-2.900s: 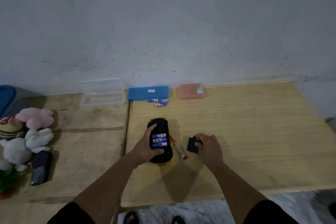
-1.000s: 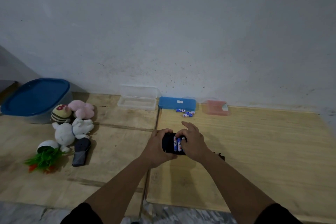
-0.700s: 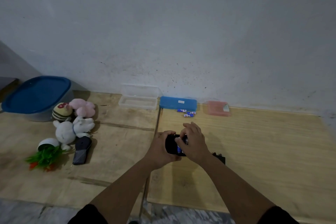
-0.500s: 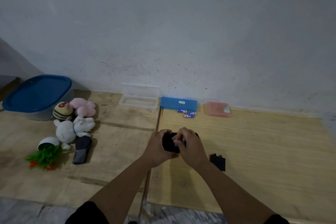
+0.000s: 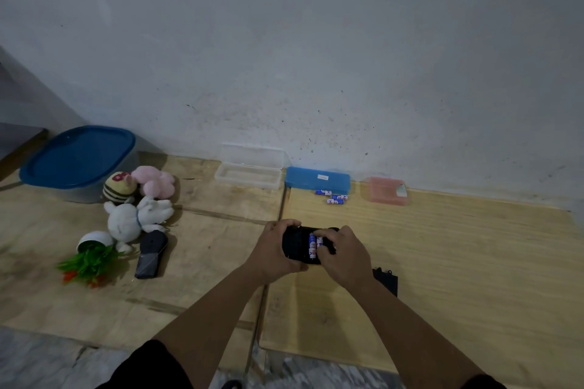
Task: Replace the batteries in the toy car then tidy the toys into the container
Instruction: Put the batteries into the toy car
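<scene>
The black toy car (image 5: 294,245) lies upside down at the middle of the wooden table, its battery bay showing blue-and-white batteries (image 5: 313,246). My left hand (image 5: 275,251) grips the car's left end. My right hand (image 5: 343,254) covers the car's right side, its curled fingertips on the batteries. The black battery cover (image 5: 387,283) lies on the table just right of my right wrist. Three loose batteries (image 5: 333,196) lie in front of the blue case (image 5: 317,180). The blue-lidded container (image 5: 79,161) stands at the far left.
Plush toys (image 5: 139,199), a small potted plant on its side (image 5: 91,257) and a dark object (image 5: 151,254) lie left of the car. An open clear box (image 5: 248,172) and a pink box (image 5: 387,191) stand along the wall. The table's front edge is near my arms.
The car has been turned sideways in both hands since 2.9 s ago. The cover has left my right hand and lies on the table. My right fingers now work at the batteries.
</scene>
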Available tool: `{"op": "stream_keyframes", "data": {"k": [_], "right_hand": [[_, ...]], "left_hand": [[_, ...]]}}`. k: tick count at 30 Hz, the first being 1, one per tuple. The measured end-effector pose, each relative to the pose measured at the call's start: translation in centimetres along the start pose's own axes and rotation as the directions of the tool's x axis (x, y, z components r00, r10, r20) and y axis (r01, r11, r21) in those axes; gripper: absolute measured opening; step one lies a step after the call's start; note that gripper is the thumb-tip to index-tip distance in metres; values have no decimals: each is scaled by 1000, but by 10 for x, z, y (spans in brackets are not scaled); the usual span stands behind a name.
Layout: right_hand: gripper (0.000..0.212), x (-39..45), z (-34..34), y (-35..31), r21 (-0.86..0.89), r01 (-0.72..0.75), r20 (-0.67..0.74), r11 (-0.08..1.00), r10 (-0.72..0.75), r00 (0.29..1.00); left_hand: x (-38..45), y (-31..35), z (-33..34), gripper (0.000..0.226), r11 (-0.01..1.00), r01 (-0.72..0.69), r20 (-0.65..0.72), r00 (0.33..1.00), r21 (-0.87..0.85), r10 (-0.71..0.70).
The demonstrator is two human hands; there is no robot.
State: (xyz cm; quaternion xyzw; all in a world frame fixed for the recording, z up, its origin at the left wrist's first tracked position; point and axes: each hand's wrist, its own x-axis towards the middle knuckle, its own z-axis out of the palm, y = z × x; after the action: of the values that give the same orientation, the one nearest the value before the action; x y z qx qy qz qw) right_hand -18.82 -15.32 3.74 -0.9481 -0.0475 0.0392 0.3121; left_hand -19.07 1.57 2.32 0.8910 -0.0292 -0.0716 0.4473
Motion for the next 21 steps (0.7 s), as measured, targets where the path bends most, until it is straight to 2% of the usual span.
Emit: {"op": "stream_keyframes", "data": {"k": [9, 14, 17, 21], "right_hand": [[28, 4, -10, -4, 26, 1, 87, 1000, -3, 996], [39, 10, -8, -3, 41, -49, 139, 998, 43, 989], [39, 8, -7, -2, 0, -39, 133, 999, 39, 990], [31, 1, -1, 0, 96, 9, 68, 995, -15, 998]], "left_hand": [[-4, 2, 4, 83, 1000, -27, -14, 1000, -7, 27], [-6, 5, 11, 84, 1000, -14, -8, 1000, -4, 14], [-6, 7, 17, 84, 1000, -16, 18, 1000, 15, 16], [-5, 3, 19, 84, 1000, -1, 3, 1000, 16, 1]]}}
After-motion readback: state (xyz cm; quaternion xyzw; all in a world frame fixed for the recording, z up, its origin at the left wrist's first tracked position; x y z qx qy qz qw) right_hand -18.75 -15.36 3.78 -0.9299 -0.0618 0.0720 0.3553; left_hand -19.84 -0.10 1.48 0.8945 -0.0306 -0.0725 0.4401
